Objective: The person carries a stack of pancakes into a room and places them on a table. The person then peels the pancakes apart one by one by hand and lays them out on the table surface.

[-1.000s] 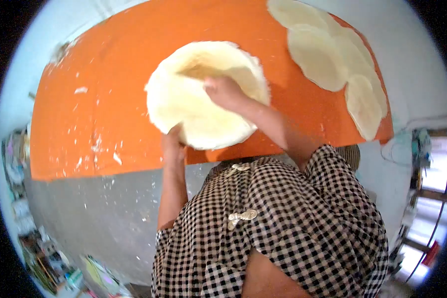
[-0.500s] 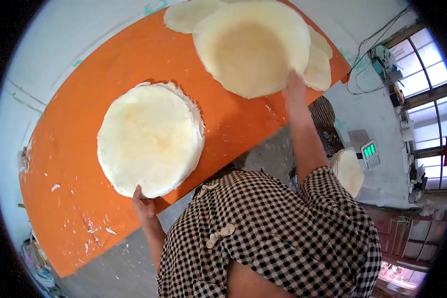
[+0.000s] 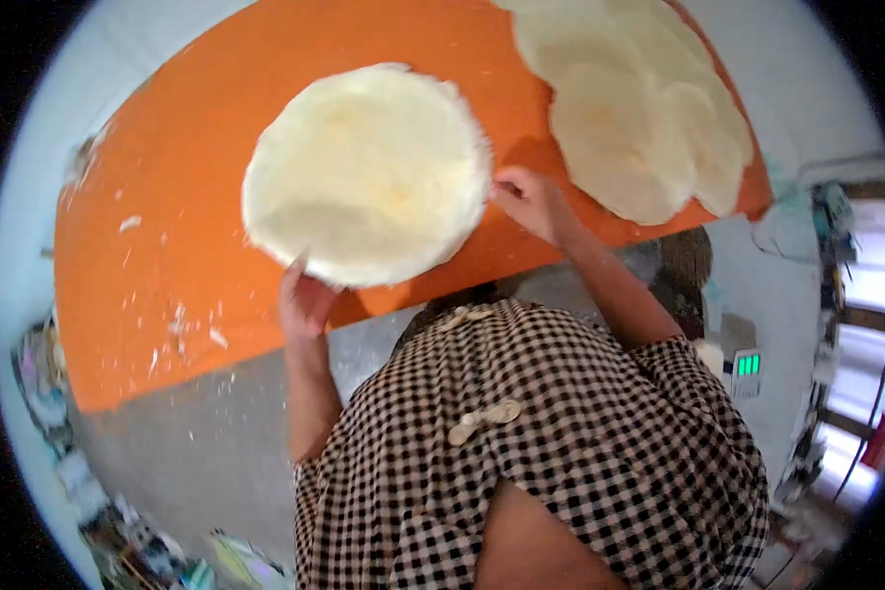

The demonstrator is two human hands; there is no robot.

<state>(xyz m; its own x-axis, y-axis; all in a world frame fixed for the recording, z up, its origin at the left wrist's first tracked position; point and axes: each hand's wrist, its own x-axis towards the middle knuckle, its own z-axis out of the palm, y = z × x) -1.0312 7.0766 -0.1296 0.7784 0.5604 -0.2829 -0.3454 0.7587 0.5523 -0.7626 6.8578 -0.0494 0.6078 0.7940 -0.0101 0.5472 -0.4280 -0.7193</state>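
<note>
A thick round stack of thin pale flatbreads [image 3: 369, 167] lies on the orange table. At its near left edge is my left hand [image 3: 308, 303], closed on the rim with a fingertip over the top sheet. My right hand [image 3: 531, 205] is at the stack's right edge, its fingers pinched together against the ragged rim. How many sheets either hand grips is hidden. A grey shadow falls across the near part of the top flatbread. Farther right, several single flatbreads [image 3: 619, 128] lie spread and overlapping.
The orange table [image 3: 167, 265] carries white scraps and flakes at its left. A scale with a green display [image 3: 747, 366] is at the right, beside the wall. Cluttered items [image 3: 138, 536] lie on the floor at lower left, and windows [image 3: 870, 275] are at far right.
My right hand has come from the spread flatbreads on the right to the stack's right edge. The large flatbread it held there now lies among the others. My left hand stays at the stack.
</note>
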